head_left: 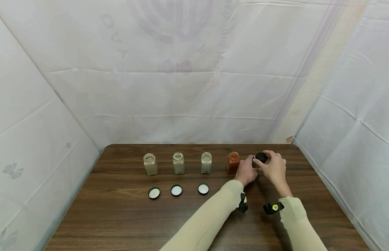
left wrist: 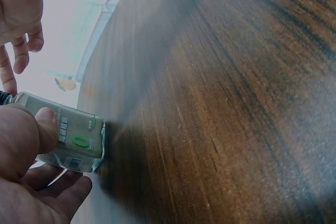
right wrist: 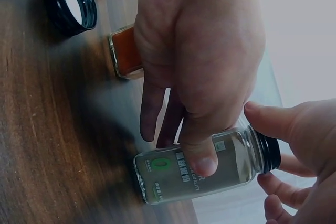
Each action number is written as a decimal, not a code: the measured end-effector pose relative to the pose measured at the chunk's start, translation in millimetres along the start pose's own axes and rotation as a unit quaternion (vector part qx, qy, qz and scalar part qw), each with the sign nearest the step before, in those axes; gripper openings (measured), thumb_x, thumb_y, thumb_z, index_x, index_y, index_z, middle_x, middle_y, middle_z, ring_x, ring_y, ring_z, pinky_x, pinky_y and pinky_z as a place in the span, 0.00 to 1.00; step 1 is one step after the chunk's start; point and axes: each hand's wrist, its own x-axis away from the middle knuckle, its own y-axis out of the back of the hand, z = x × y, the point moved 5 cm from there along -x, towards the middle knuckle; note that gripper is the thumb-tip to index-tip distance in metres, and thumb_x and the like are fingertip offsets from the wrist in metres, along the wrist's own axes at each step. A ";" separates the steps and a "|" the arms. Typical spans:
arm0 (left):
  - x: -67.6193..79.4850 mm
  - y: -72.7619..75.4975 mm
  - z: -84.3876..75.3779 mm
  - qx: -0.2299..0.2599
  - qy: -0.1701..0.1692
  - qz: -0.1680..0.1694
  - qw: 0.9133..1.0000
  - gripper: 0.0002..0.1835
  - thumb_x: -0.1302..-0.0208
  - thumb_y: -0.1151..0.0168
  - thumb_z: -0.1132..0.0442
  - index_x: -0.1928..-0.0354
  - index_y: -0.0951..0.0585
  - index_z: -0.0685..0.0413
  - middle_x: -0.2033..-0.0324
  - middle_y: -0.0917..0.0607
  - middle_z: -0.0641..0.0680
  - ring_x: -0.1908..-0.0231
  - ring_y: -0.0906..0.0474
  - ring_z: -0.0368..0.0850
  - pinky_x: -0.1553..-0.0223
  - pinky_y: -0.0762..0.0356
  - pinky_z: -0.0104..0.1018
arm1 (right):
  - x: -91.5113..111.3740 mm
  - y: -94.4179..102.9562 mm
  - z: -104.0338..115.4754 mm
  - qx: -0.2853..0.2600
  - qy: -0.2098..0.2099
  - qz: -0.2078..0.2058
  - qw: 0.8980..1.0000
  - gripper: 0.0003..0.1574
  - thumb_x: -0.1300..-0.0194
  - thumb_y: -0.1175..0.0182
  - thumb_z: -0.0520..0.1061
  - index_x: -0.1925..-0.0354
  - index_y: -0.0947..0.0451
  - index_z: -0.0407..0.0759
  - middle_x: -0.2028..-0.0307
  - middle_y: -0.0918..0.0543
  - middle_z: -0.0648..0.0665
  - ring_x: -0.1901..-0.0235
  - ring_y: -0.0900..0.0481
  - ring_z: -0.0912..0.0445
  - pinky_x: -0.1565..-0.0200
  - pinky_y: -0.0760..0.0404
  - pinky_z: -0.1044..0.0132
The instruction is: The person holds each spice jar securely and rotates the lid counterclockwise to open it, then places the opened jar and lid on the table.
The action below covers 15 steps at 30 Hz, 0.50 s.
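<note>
A square glass spice jar [right wrist: 168, 182] of greyish powder, with green print on its label, stands at the right end of a row. My left hand [head_left: 246, 172] grips its body, thumb across the label. The right hand [head_left: 275, 169] pinches the black screw lid [head_left: 261, 157], which sits on the jar's neck; thumb and fingers lie round its rim in the right wrist view. Left of the left hand stands an open jar of red-orange powder [head_left: 233, 163]. From the head view, most of the held jar is hidden behind the hands.
Three open jars of pale contents, the left [head_left: 151, 165], middle [head_left: 179, 164] and right [head_left: 206, 164], stand further left. Before them lie three black lids [head_left: 154, 193] [head_left: 176, 190] [head_left: 203, 189], white insides up. White cloth [head_left: 181, 104] hangs behind the wooden table [head_left: 125, 216].
</note>
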 end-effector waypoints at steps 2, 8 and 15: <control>0.1 0.3 0.1 0.000 -0.001 0.001 1.000 0.23 0.33 0.30 0.59 0.37 0.21 0.45 0.54 0.12 0.52 0.64 0.18 0.42 0.61 0.21 0.32 | -0.1 0.1 -0.1 0.002 -0.001 -0.004 1.000 0.37 0.33 0.29 0.52 0.34 0.27 0.32 0.44 0.24 0.26 0.47 0.35 0.32 0.47 0.34 0.37; 0.4 0.7 0.2 -0.005 -0.002 0.003 1.000 0.23 0.32 0.31 0.60 0.37 0.22 0.45 0.53 0.12 0.53 0.64 0.19 0.43 0.63 0.22 0.32 | -0.8 -0.3 0.2 0.009 0.018 -0.011 1.000 0.35 0.32 0.29 0.50 0.36 0.25 0.31 0.45 0.24 0.26 0.49 0.34 0.32 0.49 0.33 0.38; -3.2 -2.1 1.8 -0.002 0.009 0.008 1.000 0.22 0.30 0.36 0.63 0.36 0.23 0.44 0.53 0.12 0.53 0.66 0.20 0.42 0.63 0.23 0.32 | -0.7 1.6 4.5 0.006 0.085 0.003 0.996 0.31 0.30 0.34 0.41 0.35 0.27 0.28 0.41 0.27 0.22 0.51 0.29 0.31 0.45 0.37 0.37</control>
